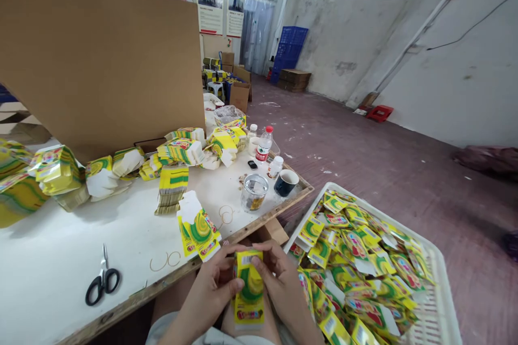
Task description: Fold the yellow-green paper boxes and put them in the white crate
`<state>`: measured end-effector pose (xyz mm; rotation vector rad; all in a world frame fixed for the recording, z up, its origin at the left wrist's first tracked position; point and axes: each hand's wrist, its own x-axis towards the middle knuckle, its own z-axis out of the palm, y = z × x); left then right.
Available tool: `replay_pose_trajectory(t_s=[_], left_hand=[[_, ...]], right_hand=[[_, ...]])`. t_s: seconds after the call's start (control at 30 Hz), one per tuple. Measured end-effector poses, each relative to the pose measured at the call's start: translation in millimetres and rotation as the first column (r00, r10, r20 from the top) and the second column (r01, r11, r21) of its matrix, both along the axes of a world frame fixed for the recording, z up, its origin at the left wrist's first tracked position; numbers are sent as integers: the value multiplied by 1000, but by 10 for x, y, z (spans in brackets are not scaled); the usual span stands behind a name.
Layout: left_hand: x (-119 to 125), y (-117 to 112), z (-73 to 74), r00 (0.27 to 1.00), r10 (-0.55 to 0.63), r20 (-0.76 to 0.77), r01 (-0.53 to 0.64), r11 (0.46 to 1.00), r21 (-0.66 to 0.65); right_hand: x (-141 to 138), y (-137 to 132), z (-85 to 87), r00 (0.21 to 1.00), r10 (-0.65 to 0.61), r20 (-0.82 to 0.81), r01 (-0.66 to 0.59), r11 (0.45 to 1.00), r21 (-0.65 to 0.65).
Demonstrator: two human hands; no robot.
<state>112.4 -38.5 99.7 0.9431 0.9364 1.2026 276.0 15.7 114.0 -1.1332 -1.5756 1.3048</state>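
Both my hands hold one small yellow and green carton (249, 287) upright over my lap. My left hand (212, 285) grips its left side with the thumb on the front. My right hand (281, 280) grips its right side, fingers curled at the top flap. Just left of them, flat yellow and green carton blanks (198, 232) overhang the table's front edge. A white plastic crate (439, 302) on my right holds several folded cartons (356, 269) of the same print.
White table (60, 264) with black scissors (103, 282), rubber bands (165, 260), stacked blanks (172, 186), more carton piles (56, 170), a glass jar (254, 192), dark mug (286, 181), water bottle (264, 144). Large cardboard sheet (101, 59) stands behind. Bare floor to the right.
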Motion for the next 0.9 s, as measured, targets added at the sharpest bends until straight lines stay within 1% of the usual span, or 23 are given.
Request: replay_pose_trajectory(t_s=[0.07,0.1,0.13,0.17,0.2,0.23,0.27,0.3,0.33,0.37,0.4,0.43,0.47,0.5,0.57,0.6,0.67,0.7,0.77,0.8,0.83,0.87,0.9], left_hand=[[-17,-2,-51,994,44,-99,-41,999,32],[-59,-8,-77,979,104,-178,-95,994,58],[-123,-15,-105,946,185,-265,-167,982,88],[-206,-23,-136,895,276,-351,-249,961,120],[-300,-32,-172,825,366,-430,-334,930,153],[-399,-38,-215,752,437,-493,-408,897,172],[-494,-40,-264,684,482,-547,-463,867,185],[-578,-39,-317,623,513,-591,-503,841,200],[-646,-33,-374,578,526,-624,-520,827,215],[-698,-25,-429,551,528,-646,-519,823,230],[-733,-15,-478,543,522,-658,-504,829,242],[-754,-5,-517,551,512,-658,-483,840,248],[-765,2,-543,569,503,-650,-464,849,251],[-770,5,-553,591,496,-636,-450,857,251],[-773,-2,-526,640,480,-600,-432,871,235],[-773,-13,-492,661,473,-582,-430,875,223],[-768,-39,-403,671,490,-557,-461,864,204],[-760,-49,-357,659,518,-545,-495,844,204],[-727,-49,-283,645,604,-469,-584,785,207],[-701,-36,-258,667,631,-396,-615,766,185],[-669,-16,-240,709,639,-300,-630,764,139],[-630,9,-227,758,624,-187,-623,779,72],[-588,37,-215,804,591,-71,-593,805,-9]], right_hand=[[195,43,7,989,-82,121,72,994,86],[331,78,10,965,-154,211,122,980,159],[474,119,9,923,-242,298,173,955,241],[604,160,3,869,-335,363,223,922,316],[702,197,-13,822,-397,407,257,898,356],[748,225,-40,805,-412,428,266,894,359],[730,245,-82,814,-387,433,255,908,332],[646,259,-138,846,-328,421,221,933,283],[498,271,-208,888,-245,388,168,960,222],[301,284,-287,923,-172,343,120,979,167],[71,302,-374,949,-112,294,80,990,116],[-170,326,-461,972,-70,225,59,997,54],[-403,355,-544,987,-72,145,73,997,-5],[-610,387,-618,992,-64,113,68,997,-27],[-906,452,-724,997,-56,59,60,996,-62],[-985,479,-753,998,-54,40,57,996,-72],[-1020,506,-761,998,-62,-16,60,993,-103],[-991,502,-743,997,-66,-50,59,991,-121],[-893,453,-678,990,-67,-125,47,986,-160],[-841,408,-635,986,-65,-156,37,984,-176],[-794,352,-591,980,-63,-187,26,981,-194],[-757,288,-546,973,-65,-222,15,975,-220],[-729,219,-505,962,-71,-262,2,967,-255]])
